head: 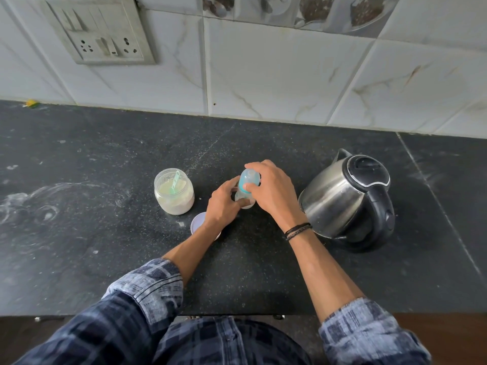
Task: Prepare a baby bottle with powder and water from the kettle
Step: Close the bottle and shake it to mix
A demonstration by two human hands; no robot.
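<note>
1. The dark speckled worktop (105,233) fills the middle band of the frame, dusted with pale smears toward its left side; white marbled wall tiles (276,69) rise behind it across the top.
2. A socket plate (101,31) sits on the tiles in the upper left of the frame.
3. The steel kettle (342,198) with a black lid and handle stands at the right of centre, lid shut, spout pointing to the upper left, near the right wrist but apart from it.
4. The powder jar (174,192), left of centre, is open and partly filled with pale powder; a green scoop (175,181) stands tilted inside it.
5. The jar's white lid (198,224) lies on the worktop just below the jar, partly hidden under the left wrist.
6. The right hand (271,191) is curled over the top of the baby bottle (246,187), thumb and fingers closed around its clear cap and teal collar. A dark cord bracelet (297,230) circles the wrist.
7. The left hand (224,204) is wrapped around the bottle's lower body, fingers closed on it from the left.
8. The baby bottle stands at the centre of the frame, between jar and kettle, its base on or just above the worktop; I cannot tell which.
</note>
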